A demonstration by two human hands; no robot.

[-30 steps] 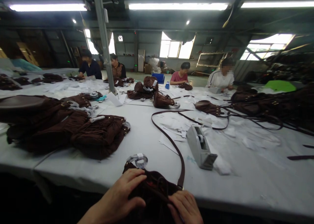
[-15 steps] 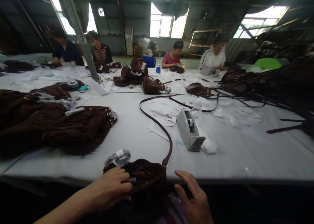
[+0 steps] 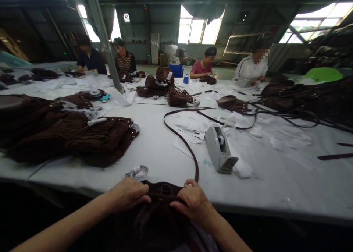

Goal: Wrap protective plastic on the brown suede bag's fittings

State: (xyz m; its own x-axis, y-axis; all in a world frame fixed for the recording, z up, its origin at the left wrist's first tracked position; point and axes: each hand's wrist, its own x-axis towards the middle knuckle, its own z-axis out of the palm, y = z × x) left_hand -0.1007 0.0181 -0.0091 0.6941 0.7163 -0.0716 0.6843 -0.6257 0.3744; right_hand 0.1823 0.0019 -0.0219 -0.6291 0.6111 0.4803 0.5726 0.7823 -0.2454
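Note:
A dark brown bag (image 3: 162,219) hangs at the table's front edge, its opening upward. My left hand (image 3: 131,194) grips the left side of its rim, thumb toward the middle. On the right side of the same rim, my right hand (image 3: 193,200) is closed with its fingers over the edge. A long brown strap (image 3: 183,139) runs from behind my right hand back across the table. Just beyond my left hand lies a wrapped grey coil (image 3: 139,171).
A grey tape dispenser (image 3: 220,151) stands right of the strap on the white table (image 3: 162,149). Brown bags (image 3: 96,139) are piled at the left, more (image 3: 298,97) at the right. White paper scraps (image 3: 190,125) lie mid-table. Several people sit at the far side.
My right hand has moved left from beside the bag and closed on its rim. My left hand still holds the other side. The view has shifted, so the surroundings appear farther right.

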